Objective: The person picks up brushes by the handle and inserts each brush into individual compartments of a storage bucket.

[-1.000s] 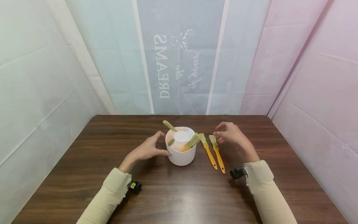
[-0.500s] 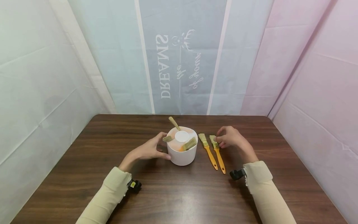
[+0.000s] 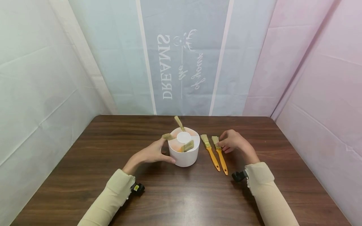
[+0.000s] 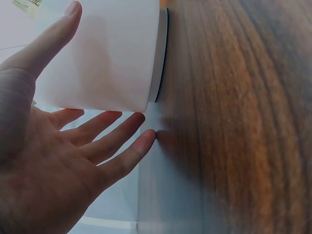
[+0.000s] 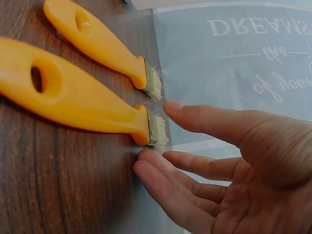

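A round white divided organizer (image 3: 183, 159) with a central hub stands on the table. Three paintbrushes lean in its compartments, bristles up: one at the back (image 3: 178, 122), one at the left (image 3: 168, 136), one at the front (image 3: 188, 146). My left hand (image 3: 152, 153) holds the organizer's left side, thumb in front and fingers reaching around behind. Two more yellow-handled paintbrushes lie to the right, a left one (image 3: 210, 153) and a right one (image 3: 221, 157). My right hand (image 3: 233, 141) is at the right brush's bristles, thumb and fingers spread on either side, a gap showing in the right wrist view.
The brown wooden table (image 3: 181, 201) carries all of this. A printed cloth backdrop (image 3: 181, 62) hangs behind its far edge, with pale cloth walls at both sides. Each wrist wears a black camera, such as the left one (image 3: 137, 188).
The organizer has turned clockwise as seen from above, its brushes shifting round with it, and moved slightly right. My right hand has come down and closer to the right brush's bristles.
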Demonstrator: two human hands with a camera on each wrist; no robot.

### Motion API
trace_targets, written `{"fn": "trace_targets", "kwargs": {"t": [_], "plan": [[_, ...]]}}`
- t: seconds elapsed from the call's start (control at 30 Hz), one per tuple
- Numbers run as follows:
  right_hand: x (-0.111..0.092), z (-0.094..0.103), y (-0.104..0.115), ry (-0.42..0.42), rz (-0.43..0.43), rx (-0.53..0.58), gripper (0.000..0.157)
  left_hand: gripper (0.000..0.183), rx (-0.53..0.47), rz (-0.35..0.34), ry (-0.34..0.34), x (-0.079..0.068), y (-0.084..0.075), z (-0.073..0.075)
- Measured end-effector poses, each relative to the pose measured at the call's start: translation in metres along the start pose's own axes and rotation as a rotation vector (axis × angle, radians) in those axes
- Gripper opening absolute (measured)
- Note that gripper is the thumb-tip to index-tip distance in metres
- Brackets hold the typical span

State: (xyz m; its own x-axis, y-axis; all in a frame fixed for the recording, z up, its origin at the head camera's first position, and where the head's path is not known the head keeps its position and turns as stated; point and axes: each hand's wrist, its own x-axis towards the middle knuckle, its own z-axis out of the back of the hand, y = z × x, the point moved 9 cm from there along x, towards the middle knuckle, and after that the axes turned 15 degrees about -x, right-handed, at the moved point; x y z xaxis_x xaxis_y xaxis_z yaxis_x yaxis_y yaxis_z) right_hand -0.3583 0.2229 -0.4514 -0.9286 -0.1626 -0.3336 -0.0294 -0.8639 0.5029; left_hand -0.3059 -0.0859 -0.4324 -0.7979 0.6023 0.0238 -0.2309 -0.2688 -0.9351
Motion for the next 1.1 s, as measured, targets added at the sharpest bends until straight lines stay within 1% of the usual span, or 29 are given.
{"fn": "trace_targets", "kwargs": {"t": [0.17, 0.4, 0.63, 0.83, 0.97, 1.1], "plan": [[0.0011, -0.0039, -0.0009, 0.02, -0.013, -0.017, 0.059, 0.095, -0.002, 0.004, -0.002, 0.0017, 0.0026, 0.0007], [0.0016, -0.0045, 0.0018, -0.01, -0.016, -0.028, 0.059, 0.096, 0.016, -0.007, -0.001, 0.004, 0.0035, 0.0012], [0.0035, -0.006, 0.0014, -0.005, -0.036, -0.005, 0.059, 0.097, 0.014, -0.008, -0.006, 0.0055, 0.0048, 0.0019], [0.0032, -0.0074, 0.0025, -0.001, -0.028, 0.013, 0.058, 0.096, 0.03, 0.007, -0.014, 0.0046, 0.0044, 0.0018], [0.0039, -0.0092, 0.0034, 0.001, -0.031, 0.024, 0.052, 0.096, 0.025, 0.016, -0.016, 0.0039, 0.0052, 0.0015], [0.0051, -0.0086, 0.0048, -0.016, -0.025, 0.007, 0.045, 0.095, 0.024, 0.02, -0.021, 0.0038, 0.0063, 0.0013]]}}
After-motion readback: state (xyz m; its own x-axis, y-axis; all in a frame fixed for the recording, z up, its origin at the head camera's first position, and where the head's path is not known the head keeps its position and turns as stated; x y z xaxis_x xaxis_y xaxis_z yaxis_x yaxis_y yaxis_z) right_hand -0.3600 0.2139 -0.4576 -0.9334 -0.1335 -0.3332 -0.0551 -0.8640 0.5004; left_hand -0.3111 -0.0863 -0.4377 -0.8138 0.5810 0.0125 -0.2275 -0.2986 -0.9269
